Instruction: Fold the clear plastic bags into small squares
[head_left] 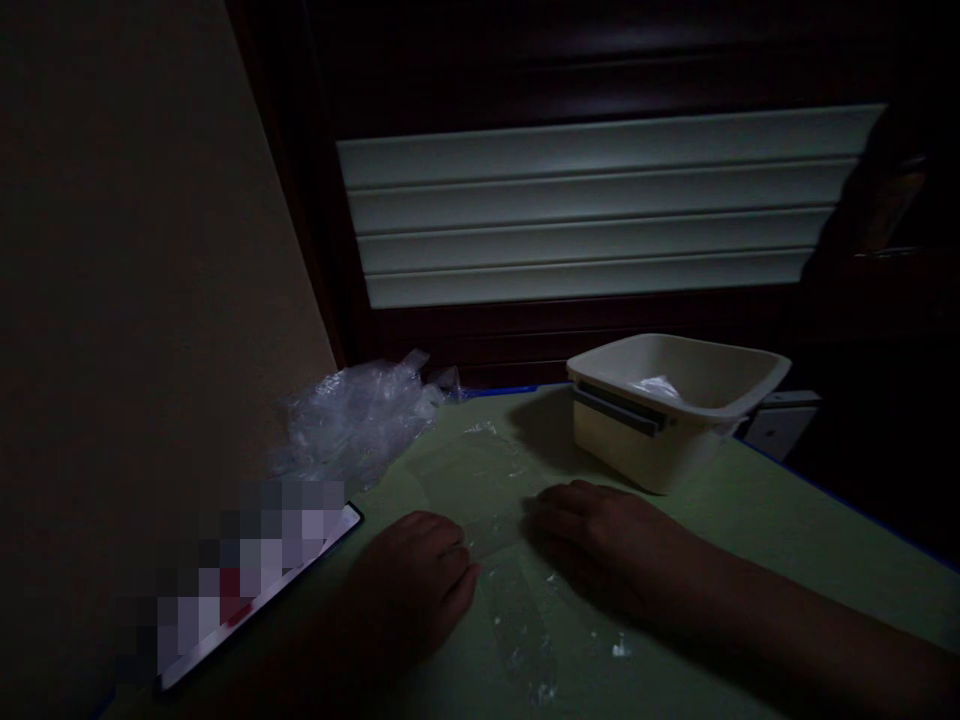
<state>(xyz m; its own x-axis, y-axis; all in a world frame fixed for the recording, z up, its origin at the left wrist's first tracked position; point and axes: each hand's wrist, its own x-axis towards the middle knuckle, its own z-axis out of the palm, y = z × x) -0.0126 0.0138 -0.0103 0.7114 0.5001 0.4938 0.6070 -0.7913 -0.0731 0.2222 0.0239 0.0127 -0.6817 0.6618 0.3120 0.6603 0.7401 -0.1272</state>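
Observation:
A thin clear plastic bag (480,480) lies flat on the green tabletop (825,540), with another transparent strip (517,620) nearer the front. At the left side of this plastic is my left hand (420,580), its fingers curled and pressed together; what they may hold is hidden. My right hand (592,530) reaches in from the right, its fingers closed and bent down by the plastic's right side, their tips lost in shadow. The two hands are apart.
Crumpled clear plastic (360,415) is heaped at the back left beside the wall. A partly blurred device (262,590) lies at the left. A cream bin (637,440) with plastic inside stands at the back right, a white box (784,425) behind it. The scene is dim.

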